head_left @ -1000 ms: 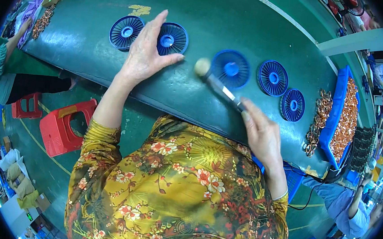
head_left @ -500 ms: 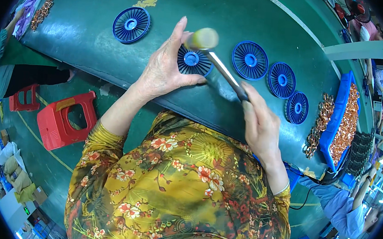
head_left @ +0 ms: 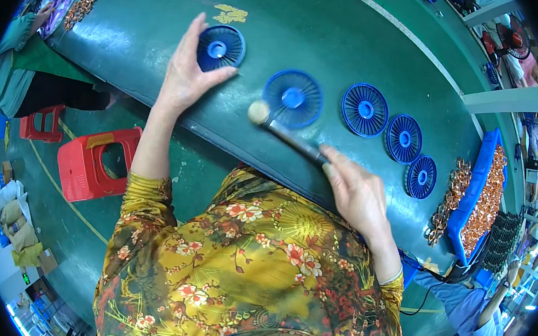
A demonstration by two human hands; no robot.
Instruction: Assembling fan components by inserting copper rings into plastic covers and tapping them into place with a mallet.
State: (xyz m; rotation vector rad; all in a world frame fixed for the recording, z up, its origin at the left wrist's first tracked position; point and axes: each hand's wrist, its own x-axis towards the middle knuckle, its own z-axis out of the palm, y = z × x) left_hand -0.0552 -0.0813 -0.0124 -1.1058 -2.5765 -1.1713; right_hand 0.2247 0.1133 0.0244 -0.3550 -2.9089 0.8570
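Blue round spoked plastic discs with solid hubs lie on the green table. My left hand (head_left: 191, 76) is open, thumb and fingers spread around the near left side of the leftmost disc (head_left: 223, 49); whether it touches the rim is hard to tell. My right hand (head_left: 360, 194) is shut on the dark-ended handle of a mallet (head_left: 291, 142). The mallet's pale head (head_left: 259, 112) is in the air beside the second disc (head_left: 293, 99), which looks smeared by motion. To the right lie three more discs, the closest of them being one disc (head_left: 365, 110) beside the second.
A blue tray (head_left: 467, 215) of coppery metal parts stands at the table's right end, with a loose pile (head_left: 449, 201) beside it. More such parts (head_left: 83, 7) lie far left. A red stool (head_left: 92, 167) stands on the floor; people are at both sides.
My left hand has moved left from the middle disc to the leftmost one. The mallet's head has come away from over the middle disc, left and toward me. The whole view has shifted slightly.
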